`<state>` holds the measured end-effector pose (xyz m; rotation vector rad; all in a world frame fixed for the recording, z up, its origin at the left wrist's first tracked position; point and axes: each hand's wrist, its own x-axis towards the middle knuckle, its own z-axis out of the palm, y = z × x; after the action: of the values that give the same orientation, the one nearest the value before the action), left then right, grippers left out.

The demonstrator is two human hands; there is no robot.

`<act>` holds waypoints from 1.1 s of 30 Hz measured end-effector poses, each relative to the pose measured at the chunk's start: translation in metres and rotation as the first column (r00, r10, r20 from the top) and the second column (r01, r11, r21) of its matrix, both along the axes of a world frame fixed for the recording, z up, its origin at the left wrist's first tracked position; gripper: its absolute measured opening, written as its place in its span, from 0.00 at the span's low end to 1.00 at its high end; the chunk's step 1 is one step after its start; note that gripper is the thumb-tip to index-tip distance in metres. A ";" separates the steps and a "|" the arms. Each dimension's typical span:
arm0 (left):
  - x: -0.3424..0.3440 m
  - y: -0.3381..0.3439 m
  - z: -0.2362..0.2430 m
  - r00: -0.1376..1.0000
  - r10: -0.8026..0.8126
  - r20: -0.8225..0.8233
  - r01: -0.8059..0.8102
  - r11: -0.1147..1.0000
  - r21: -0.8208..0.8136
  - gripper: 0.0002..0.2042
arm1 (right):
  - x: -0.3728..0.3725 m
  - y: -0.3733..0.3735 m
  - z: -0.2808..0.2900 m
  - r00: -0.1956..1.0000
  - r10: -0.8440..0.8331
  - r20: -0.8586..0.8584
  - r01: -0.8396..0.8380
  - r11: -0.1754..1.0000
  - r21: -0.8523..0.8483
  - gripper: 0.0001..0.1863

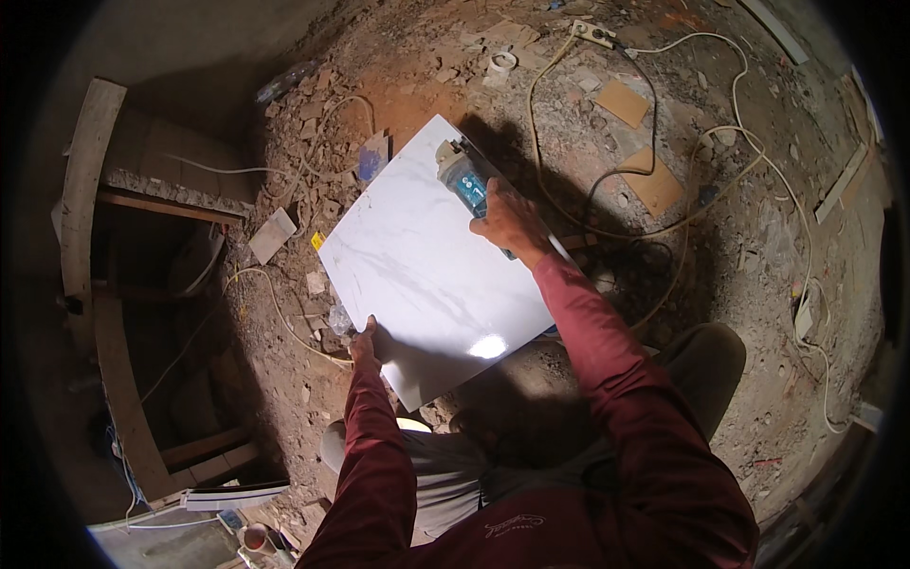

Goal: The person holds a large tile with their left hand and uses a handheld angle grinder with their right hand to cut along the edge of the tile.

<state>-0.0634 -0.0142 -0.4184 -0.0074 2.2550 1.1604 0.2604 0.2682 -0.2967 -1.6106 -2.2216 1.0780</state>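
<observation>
A large white marble-look tile (417,242) lies tilted in front of me, with grey veins and a bright glare near its lower edge. My right hand (513,218) is wrapped round the body of a teal angle grinder (466,185). The grinder's head points away from me, over the far right edge of the tile. Whether its disc touches the tile is hidden. At the tile's near left edge, my left hand (365,343) grips it, thumb on top and the other fingers mostly out of sight. What supports the tile underneath cannot be seen well.
Rubble covers the dirt floor (758,313). A power strip (594,34) lies at the far side, and a pale cable (536,142) loops down on the right. Two brown tile pieces (654,185) lie nearby. On the left stands a wooden frame (90,190).
</observation>
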 end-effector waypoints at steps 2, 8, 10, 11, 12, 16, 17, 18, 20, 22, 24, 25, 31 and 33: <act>-0.004 -0.002 -0.001 0.998 -0.048 0.047 0.049 0.999 -0.024 0.41 | 0.001 0.000 0.001 1.000 0.001 0.003 -0.001 1.000 -0.013 0.43; -0.011 -0.006 -0.005 0.994 -0.076 0.084 0.078 0.997 -0.025 0.46 | 0.005 -0.003 0.003 1.000 0.010 0.012 -0.009 0.998 -0.062 0.44; -0.011 -0.006 -0.007 0.993 -0.082 0.084 0.083 0.996 -0.015 0.46 | 0.007 -0.006 0.002 1.000 -0.004 0.001 0.004 0.999 -0.036 0.44; -0.011 -0.006 -0.007 0.993 -0.084 0.082 0.085 0.996 -0.015 0.46 | 0.007 -0.006 0.001 1.000 -0.005 -0.008 0.005 0.999 -0.038 0.44; -0.010 -0.006 -0.007 0.994 -0.067 0.081 0.070 0.997 -0.033 0.46 | 0.008 -0.006 0.001 1.000 -0.005 -0.009 0.005 0.999 -0.044 0.44; -0.005 -0.002 -0.006 1.000 0.020 0.011 -0.020 1.000 -0.004 0.34 | 0.010 -0.008 0.001 1.000 0.001 0.011 0.000 0.999 -0.046 0.44; -0.004 -0.001 -0.006 1.000 0.017 0.005 -0.017 1.000 -0.010 0.35 | 0.011 -0.008 0.002 1.000 0.003 0.009 -0.002 0.999 -0.043 0.44; -0.003 -0.001 -0.005 1.000 0.020 0.007 -0.020 0.999 -0.029 0.35 | 0.012 -0.009 0.002 1.000 0.005 0.008 -0.005 0.999 -0.041 0.45; -0.004 -0.001 -0.002 0.998 -0.039 0.050 0.041 0.998 -0.051 0.44 | 0.012 -0.009 0.004 1.000 0.010 0.012 -0.009 0.999 -0.039 0.45; -0.006 -0.002 -0.002 0.995 -0.068 0.071 0.074 0.994 -0.077 0.48 | 0.013 -0.009 0.005 1.000 0.014 0.026 -0.013 0.999 -0.045 0.45; -0.008 -0.003 -0.004 0.996 -0.063 0.062 0.070 0.991 -0.114 0.49 | 0.013 -0.010 0.006 0.999 0.014 0.030 -0.012 0.998 -0.060 0.44; -0.009 -0.003 -0.006 0.998 -0.049 0.042 0.053 0.994 -0.093 0.45 | 0.013 -0.010 0.006 0.999 0.014 0.035 -0.012 0.998 -0.066 0.44; -0.013 -0.004 -0.011 0.998 -0.053 0.034 0.056 0.994 -0.090 0.41 | 0.015 -0.012 0.000 1.000 0.013 0.024 -0.013 1.000 -0.017 0.43; -0.014 -0.006 -0.009 0.993 -0.084 0.087 0.092 0.991 -0.096 0.48 | 0.016 -0.013 -0.002 1.000 0.013 0.006 -0.013 1.000 0.005 0.43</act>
<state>-0.0776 -0.0198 -0.4273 0.0047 2.2152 0.9833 0.2765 0.2556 -0.2988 -1.6015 -2.2402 1.0711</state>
